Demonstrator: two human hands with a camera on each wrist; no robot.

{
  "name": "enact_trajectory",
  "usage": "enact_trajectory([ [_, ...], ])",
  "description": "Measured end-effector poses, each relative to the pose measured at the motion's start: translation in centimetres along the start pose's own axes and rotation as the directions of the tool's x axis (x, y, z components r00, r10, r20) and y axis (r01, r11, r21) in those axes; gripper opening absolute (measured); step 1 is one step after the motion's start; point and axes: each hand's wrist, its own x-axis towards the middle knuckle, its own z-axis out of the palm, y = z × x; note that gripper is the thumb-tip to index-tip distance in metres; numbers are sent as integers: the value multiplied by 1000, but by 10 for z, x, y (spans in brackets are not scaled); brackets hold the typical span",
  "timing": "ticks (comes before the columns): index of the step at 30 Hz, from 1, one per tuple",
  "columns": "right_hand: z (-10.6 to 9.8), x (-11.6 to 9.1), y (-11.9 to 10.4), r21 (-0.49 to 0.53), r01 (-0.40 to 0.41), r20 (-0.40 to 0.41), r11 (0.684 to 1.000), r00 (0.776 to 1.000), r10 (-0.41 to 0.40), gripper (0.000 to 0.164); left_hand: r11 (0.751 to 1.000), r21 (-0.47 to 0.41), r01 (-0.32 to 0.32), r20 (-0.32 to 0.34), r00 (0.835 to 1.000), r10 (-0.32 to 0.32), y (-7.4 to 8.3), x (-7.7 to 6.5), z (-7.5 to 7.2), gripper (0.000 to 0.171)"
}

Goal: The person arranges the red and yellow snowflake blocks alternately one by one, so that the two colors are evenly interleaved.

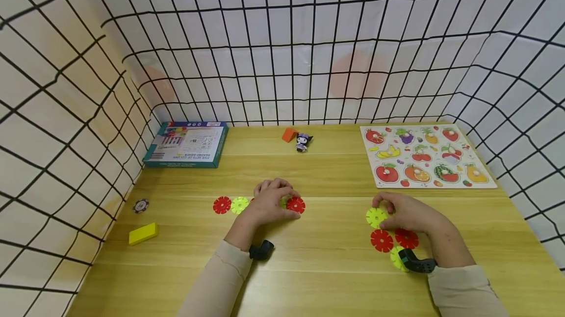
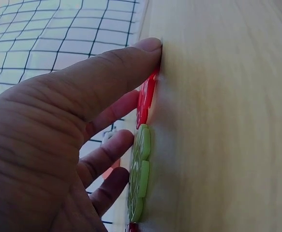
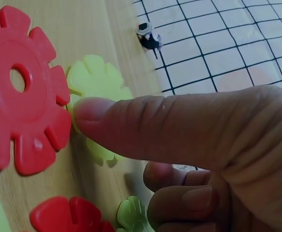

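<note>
left hand: we see the left hand (image 1: 270, 205) at the 3 o'clock end of a row of slotted plastic discs, thumb and forefinger pinching the red end disc (image 1: 295, 205) between them.
other left fingers: from the left wrist we see them a little apart, beside the far edge of the lime disc (image 2: 140, 179) next in line.
row: at its 9 o'clock end we see the outer red disc (image 1: 222, 204), then a pale yellow disc (image 1: 240, 204); the following red one is mostly hidden by the hand.
right hand: we find the right hand (image 1: 410, 213) at 3 o'clock, thumb and forefinger pinching a yellow disc (image 1: 375, 218); its other fingers curl together, and we cannot tell exactly where the forefinger touches.
right cluster: from that yellow disc we see one red disc (image 1: 381, 240) at 6 o'clock, another red disc (image 1: 406, 239) at 4, and the lower yellow disc (image 1: 397, 258) at 5, partly behind a black wrist camera (image 1: 417, 262).
table rim: on the wooden table (image 1: 326, 258) we spot a teal box (image 1: 187, 145) at 10 o'clock, a small figurine (image 1: 302, 142) beside an orange block (image 1: 289, 134) at 12, a fruit puzzle board (image 1: 425, 155) at 2, and a poker chip (image 1: 141, 205) near a yellow block (image 1: 143, 233) around 9.
</note>
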Motion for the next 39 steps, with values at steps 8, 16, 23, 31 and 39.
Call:
enact_trajectory([
  [8,0,0,-3,52,33,-25,998,999,-31,34,1000,-7,-2,-1,1000,2,0,0,1,44],
  [16,11,2,-16,290,135,-25,948,991,-134,28,1000,-30,-3,1,1000,3,0,0,1,43],
  [23,40,18,-44,388,131,-69,912,991,-113,28,999,-41,-6,6,1000,6,0,-1,0,41],
  [31,66,38,-69,455,142,-65,879,990,-126,27,1000,-4,-1,3,1000,1,-1,-2,1,42],
  [39,72,46,-86,342,103,-96,934,993,-74,24,1000,5,-5,-2,1000,5,-3,-1,2,42],
])
